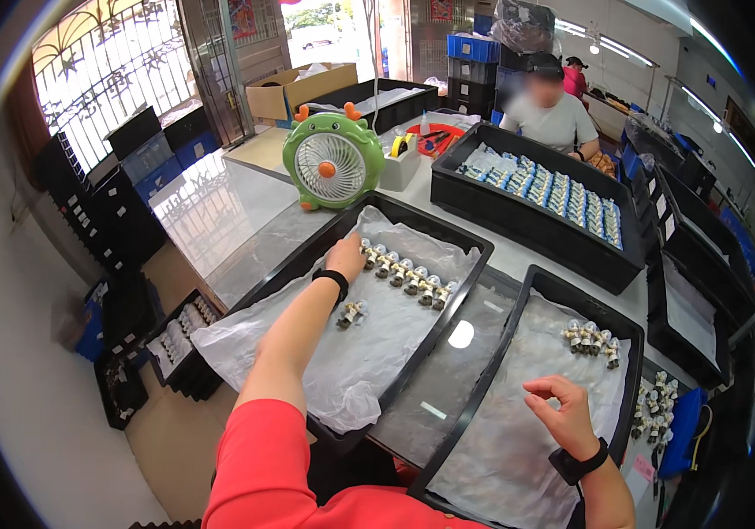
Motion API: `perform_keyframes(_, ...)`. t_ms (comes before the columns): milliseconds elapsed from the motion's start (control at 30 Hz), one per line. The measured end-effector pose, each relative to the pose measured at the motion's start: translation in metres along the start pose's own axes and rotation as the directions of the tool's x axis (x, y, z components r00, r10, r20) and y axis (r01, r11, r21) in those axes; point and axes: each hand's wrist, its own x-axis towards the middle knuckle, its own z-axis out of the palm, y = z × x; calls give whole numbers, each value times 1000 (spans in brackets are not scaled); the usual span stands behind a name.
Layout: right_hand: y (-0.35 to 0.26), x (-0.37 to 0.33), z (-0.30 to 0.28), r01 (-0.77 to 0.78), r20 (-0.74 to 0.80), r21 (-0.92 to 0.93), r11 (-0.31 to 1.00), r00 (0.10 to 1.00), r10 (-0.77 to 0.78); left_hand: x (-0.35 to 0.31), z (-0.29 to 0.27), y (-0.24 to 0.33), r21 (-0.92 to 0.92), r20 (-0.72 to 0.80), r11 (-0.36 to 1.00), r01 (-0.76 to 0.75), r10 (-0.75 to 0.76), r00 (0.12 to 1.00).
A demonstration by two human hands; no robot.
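My left hand (345, 257) reaches to the far left part of a black tray (433, 357) lined with white plastic sheet. Its fingers are closed at the left end of a row of small white, gold and dark figurines (411, 278), around the endmost one; the fingertips are partly hidden. One loose figurine (352, 315) lies nearer to me on the sheet. Over a second lined black tray (494, 370), my right hand (563, 413) hovers with curled fingers, a gap between thumb and forefinger and nothing in it. A small cluster of figurines (589, 342) stands in that tray's far right corner.
A green fan (333, 163) stands behind the left tray. Beyond, a deep black crate (527, 247) holds rows of blue-and-white pieces, with a co-worker (547, 110) behind it. More figurines (655, 407) lie right of the near tray, beside a blue container (684, 432). Stacked crates (188, 353) stand left.
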Motion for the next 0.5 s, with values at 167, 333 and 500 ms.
perform_keyframes(167, 1, 1, 2, 5, 11, -11, 1000, 1000, -5, -1, 2, -6, -33, -59, 999, 23, -25, 998)
perform_keyframes(333, 5, 1, 3, 12, 17, -15, 1000, 1000, -11, 4, 7, -6, 33, -106, 998, 49, -46, 993)
perform_keyframes(500, 4, 2, 2, -7, 35, -6, 1000, 999, 7, 5, 6, -5, 80, -127, 994, 69, -59, 990)
